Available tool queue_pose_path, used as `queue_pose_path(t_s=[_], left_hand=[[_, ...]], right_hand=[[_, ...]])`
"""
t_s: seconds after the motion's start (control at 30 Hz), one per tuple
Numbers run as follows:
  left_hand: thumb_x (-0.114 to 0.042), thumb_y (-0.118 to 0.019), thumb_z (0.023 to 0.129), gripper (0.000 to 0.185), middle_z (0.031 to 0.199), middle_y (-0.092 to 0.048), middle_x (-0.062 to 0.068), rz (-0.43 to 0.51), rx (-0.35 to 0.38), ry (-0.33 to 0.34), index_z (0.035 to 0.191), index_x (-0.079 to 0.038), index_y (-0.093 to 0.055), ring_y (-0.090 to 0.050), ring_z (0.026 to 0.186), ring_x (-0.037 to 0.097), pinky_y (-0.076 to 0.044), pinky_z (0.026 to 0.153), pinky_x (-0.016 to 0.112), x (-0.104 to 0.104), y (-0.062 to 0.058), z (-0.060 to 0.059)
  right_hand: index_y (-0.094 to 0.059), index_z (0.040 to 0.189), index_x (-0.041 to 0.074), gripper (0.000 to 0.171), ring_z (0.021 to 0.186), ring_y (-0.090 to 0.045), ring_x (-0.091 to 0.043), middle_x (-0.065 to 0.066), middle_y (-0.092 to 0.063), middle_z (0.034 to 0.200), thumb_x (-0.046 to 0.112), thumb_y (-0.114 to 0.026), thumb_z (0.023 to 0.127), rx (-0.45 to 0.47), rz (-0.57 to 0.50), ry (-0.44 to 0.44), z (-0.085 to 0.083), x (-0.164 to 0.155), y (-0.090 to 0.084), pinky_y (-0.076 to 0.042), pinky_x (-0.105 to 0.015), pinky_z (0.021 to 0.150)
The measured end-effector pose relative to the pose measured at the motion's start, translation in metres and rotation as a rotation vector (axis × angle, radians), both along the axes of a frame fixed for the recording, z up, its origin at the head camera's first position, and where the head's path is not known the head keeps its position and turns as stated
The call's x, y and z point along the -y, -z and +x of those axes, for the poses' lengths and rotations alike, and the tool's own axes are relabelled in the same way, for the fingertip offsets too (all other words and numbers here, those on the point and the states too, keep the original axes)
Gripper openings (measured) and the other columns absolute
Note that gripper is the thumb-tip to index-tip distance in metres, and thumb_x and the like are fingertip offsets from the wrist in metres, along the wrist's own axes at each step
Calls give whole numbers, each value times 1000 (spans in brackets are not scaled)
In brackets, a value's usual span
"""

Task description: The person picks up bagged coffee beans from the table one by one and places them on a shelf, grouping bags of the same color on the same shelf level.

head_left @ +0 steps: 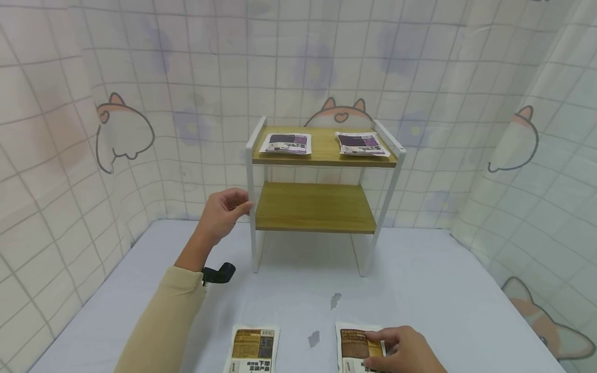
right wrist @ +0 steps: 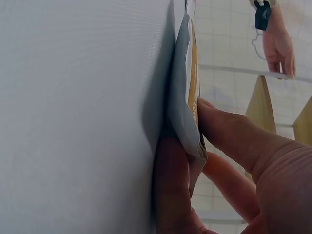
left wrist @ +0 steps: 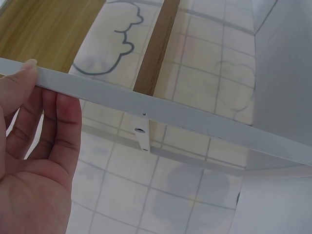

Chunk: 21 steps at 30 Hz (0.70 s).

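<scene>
1. White tabletop [head_left: 420,290] forms the work surface, enclosed by a grid-patterned curtain [head_left: 224,62].
2. Nearest zone, right side: one brown-and-white packet [head_left: 353,344] lies on the tabletop, printed face up. The right hand [head_left: 406,352] pinches its right edge. The right wrist view shows the thumb on the printed face and a finger underneath, with the gripped edge raised off the surface.
3. Nearest zone, left side: a second brown-and-white packet [head_left: 253,347] lies flat, apart from both hands. The lower ends of both packets are cut off by the head view.
4. Between and beyond the packets: two grey patches [head_left: 314,339] mark the tabletop.
5. Middle zone, left: the left hand [head_left: 224,212] extends from a beige sleeve [head_left: 163,316], with a black device [head_left: 219,273] at the wrist. Thumb and fingers pinch the left upright [head_left: 252,233] of a white-framed rack.
6. Rack: the lower wooden shelf [head_left: 314,207] sits below the upper wooden shelf [head_left: 322,147]. The upper shelf carries purple-and-white packets [head_left: 287,144] at its left and right ends; the count at the right end cannot be told.
7. Farthest zone: cartoon animal figures [head_left: 340,115] decorate the curtain behind the rack.
</scene>
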<state>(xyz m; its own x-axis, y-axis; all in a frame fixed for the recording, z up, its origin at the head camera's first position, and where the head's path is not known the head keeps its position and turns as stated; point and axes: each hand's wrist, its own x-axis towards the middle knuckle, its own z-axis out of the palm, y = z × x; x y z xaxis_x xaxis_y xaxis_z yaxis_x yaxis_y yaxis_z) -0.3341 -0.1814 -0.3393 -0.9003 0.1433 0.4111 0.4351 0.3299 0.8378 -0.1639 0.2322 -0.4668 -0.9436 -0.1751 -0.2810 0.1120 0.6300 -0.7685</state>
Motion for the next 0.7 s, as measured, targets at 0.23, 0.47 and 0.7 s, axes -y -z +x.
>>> queue_pose_path(t_s=[0.23,0.47,0.7], left_hand=[[-25,-70,99,22,110,-72,11,-20,-5,-6,113,-8,-71,-69,97,22,-59,91,32,1,1,-1],[-25,-70,99,23,111,-73,12,-26,-15,-4,114,-7,-71,-69,96,22,-57,87,22,1,2,-1],[-26,-70,98,29,111,-72,11,-24,-11,-9,116,-3,-70,-69,96,21,-57,87,21,0,2,-2]], right_hand=[[-73,122,3,66,80,-68,-15,-2,-77,96,42,-92,72,-29,-19,-38,-1,-3,0,-59,-36,71],[-76,118,5,59,79,-69,-15,-9,-77,104,39,-92,72,-57,-61,-54,-1,-4,0,-59,-32,70],[-77,115,4,58,78,-70,-16,-12,-77,108,39,-92,72,-77,-113,-73,0,-8,3,-58,-28,67]])
